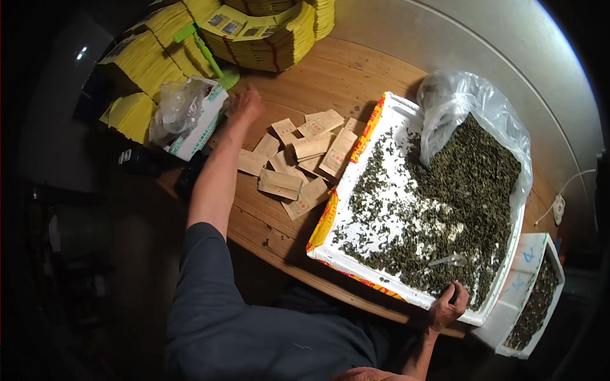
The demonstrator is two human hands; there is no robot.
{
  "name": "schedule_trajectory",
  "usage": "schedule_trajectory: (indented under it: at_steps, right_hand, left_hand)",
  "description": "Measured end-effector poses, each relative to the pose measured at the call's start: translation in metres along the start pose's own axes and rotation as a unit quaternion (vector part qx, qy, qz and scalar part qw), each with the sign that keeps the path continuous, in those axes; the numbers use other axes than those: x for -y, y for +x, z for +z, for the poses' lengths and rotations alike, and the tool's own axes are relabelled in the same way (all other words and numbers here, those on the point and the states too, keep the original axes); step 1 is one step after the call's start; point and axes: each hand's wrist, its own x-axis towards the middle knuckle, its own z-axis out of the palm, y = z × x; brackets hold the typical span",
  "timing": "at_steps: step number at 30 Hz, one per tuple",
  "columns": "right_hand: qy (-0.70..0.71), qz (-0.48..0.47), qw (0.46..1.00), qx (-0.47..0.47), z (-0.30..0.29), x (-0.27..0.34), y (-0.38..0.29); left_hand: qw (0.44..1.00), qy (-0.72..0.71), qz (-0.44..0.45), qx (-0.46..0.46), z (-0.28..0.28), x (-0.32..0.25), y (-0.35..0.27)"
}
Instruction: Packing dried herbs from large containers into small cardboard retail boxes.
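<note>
My left hand (245, 105) is stretched out over the far left of the table, beside a white carton (202, 124) topped by a crumpled clear plastic bag (176, 112). Its fingertips are partly hidden, so a small thing in them cannot be ruled out. My right hand (448, 308) is at the near rim of a white foam tray (329, 255), its fingers loosely bent with nothing visible in them. Dark dried leaves (469, 171), apparently tea, cover much of the tray. Among them lies a clear plastic spoon (450, 260), just beyond my right hand.
Several brown paper packets (305, 157) lie loosely left of the tray. Bundled yellow printed packets (257, 47) are stacked behind, near a green stand (207, 55). A plastic bag (450, 102) spills leaves into the tray. At right are a foam box (533, 305) and white cord (558, 209).
</note>
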Motion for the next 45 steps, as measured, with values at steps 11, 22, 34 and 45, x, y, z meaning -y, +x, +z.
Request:
schedule_trajectory:
  at_steps: [11,22,34,45]
  right_hand:
    - [-0.002,-0.019,0.999,-0.026,0.001,0.005,0.003]
    - [0.042,-0.055,0.996,-0.051,0.003,0.006,0.007]
    - [0.279,-0.009,0.960,0.002,-0.012,0.039,0.014]
    - [0.651,0.239,0.706,0.140,-0.014,0.015,0.023]
  left_hand:
    - [0.972,-0.198,0.099,0.073,0.005,0.004,-0.056]
    - [0.849,-0.523,0.071,-0.016,-0.038,-0.005,-0.084]
    - [0.708,-0.490,0.447,0.244,-0.065,-0.246,-0.328]
    - [0.656,-0.462,0.594,0.054,-0.087,-0.290,-0.391]
